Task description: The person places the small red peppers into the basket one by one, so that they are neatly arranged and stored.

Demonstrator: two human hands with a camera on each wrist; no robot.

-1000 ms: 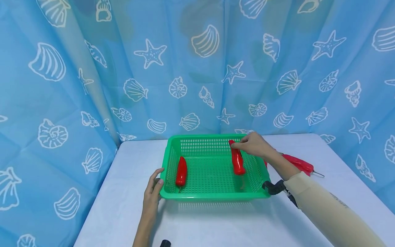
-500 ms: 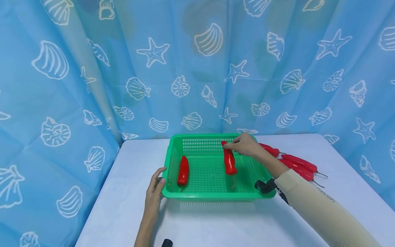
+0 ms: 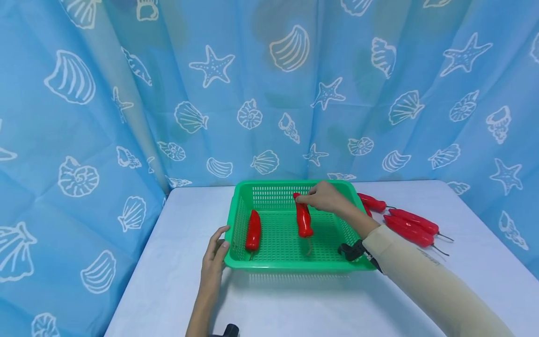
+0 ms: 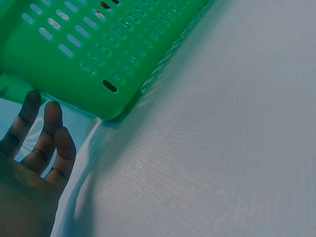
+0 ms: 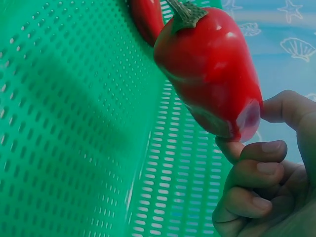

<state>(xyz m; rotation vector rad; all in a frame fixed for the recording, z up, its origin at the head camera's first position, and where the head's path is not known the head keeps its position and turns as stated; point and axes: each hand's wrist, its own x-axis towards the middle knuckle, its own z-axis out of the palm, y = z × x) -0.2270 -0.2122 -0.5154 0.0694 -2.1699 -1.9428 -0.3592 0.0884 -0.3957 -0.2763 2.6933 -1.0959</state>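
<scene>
My right hand [image 3: 324, 196] pinches a long red chili pepper [image 3: 303, 220] by its pointed tip, between thumb and index finger. The pepper hangs over the green plastic basket [image 3: 294, 266] with its stem [image 5: 186, 14] end down; in the right wrist view the other fingers curl below the tip. A second red chili pepper [image 3: 253, 231] lies inside at the basket's left side. My left hand [image 3: 214, 255] holds the basket's left rim, its thumb and index fingertip at the edge. Three of its fingers [image 4: 52, 118] show just outside the rim in the left wrist view.
Several more red chili peppers [image 3: 414, 221] with long stems lie on the white-covered table [image 3: 294, 304] to the right of the basket, partly behind my right arm. A blue curtain [image 3: 261, 126] with shell and starfish prints stands behind and beside the table.
My right hand has carried the chili pepper leftward over the basket, toward its middle. More of the peppers on the table now show. The left hand has stayed at the rim.
</scene>
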